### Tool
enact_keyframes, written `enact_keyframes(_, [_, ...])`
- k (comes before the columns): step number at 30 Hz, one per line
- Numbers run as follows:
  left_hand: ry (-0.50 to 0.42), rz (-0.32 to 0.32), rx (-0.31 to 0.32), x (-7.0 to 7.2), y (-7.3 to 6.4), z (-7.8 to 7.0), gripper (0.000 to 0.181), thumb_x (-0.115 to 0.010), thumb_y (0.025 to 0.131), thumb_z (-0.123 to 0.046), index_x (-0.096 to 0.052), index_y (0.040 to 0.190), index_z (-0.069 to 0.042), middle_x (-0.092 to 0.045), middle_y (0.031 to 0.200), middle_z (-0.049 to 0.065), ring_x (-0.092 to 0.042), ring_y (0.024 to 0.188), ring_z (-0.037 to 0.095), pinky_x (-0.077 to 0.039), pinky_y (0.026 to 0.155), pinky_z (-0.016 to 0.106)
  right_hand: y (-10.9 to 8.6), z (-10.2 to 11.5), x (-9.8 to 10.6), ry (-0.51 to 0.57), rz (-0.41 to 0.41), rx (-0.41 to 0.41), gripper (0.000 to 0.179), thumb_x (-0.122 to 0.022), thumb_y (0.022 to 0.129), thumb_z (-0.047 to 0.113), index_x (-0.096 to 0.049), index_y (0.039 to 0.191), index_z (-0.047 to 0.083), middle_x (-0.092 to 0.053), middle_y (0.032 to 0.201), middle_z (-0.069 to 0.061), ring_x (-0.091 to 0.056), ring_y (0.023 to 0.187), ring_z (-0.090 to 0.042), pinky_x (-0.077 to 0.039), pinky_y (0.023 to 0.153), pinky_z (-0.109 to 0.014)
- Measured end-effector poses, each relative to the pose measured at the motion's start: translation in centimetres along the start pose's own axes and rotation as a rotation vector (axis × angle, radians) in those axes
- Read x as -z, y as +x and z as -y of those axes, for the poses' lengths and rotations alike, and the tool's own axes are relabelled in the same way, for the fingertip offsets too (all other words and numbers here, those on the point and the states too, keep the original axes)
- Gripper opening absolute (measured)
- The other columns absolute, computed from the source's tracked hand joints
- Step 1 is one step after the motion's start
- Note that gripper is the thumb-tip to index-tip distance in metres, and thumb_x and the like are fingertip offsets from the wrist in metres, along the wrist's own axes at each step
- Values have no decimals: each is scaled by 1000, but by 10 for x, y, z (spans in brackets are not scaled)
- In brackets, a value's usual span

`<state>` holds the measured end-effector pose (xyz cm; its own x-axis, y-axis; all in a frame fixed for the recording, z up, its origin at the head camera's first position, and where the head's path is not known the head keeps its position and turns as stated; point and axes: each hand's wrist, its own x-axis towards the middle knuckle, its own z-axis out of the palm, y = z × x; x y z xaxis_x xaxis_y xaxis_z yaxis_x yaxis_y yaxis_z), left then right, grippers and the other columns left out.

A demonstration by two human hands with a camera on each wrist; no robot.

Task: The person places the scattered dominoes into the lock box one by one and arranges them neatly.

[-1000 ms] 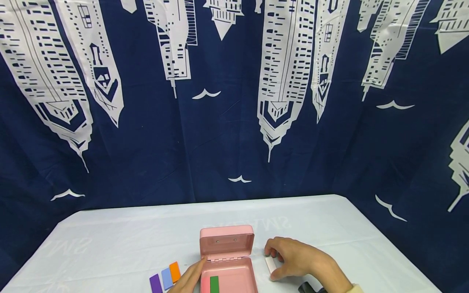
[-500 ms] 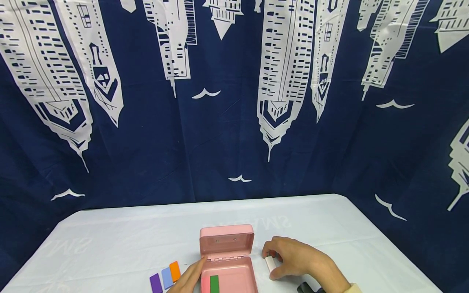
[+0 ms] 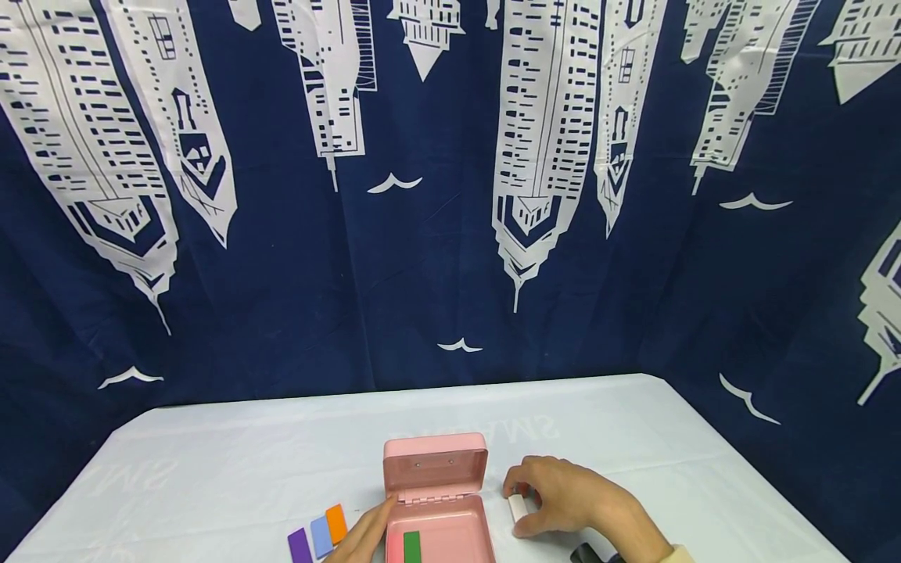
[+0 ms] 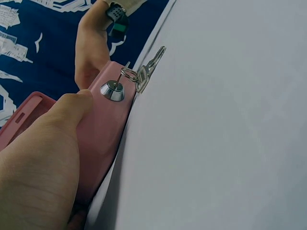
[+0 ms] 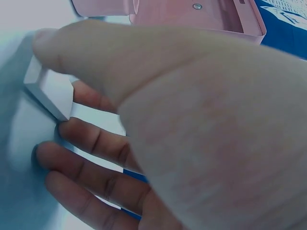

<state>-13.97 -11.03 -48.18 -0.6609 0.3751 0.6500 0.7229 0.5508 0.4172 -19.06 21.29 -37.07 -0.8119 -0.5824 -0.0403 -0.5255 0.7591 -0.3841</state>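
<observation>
An open pink metal box with a hinged lid stands on the white-covered table. My left hand grips its left side, with the thumb pressed on the lock face in the left wrist view. Keys hang from the lock. Inside the box lie a green block and a brighter pink block beside it. Right of the box, my right hand pinches a white block between thumb and fingertips, close to the tablecloth.
Orange, light blue and purple blocks lie in a slanting row left of the box. A black object shows below my right wrist. A dark blue curtain with white building prints hangs behind the table.
My right thumb and fingers have shifted slightly left along with the white block. The left hand and the box stay where they were.
</observation>
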Motion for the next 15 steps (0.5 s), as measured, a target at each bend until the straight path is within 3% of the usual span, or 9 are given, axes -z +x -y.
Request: enact_keyframes(15, [1,-22,-11,-2,-1,1,89,-79,79,-44,-38,149,-7,-55,132,14,-61,111,24,-56,78,36,3,3,3,-4,-59,50,33,-83,73,37,-71,102,27,-52,85,16,-47,69,1,-41,61,-23])
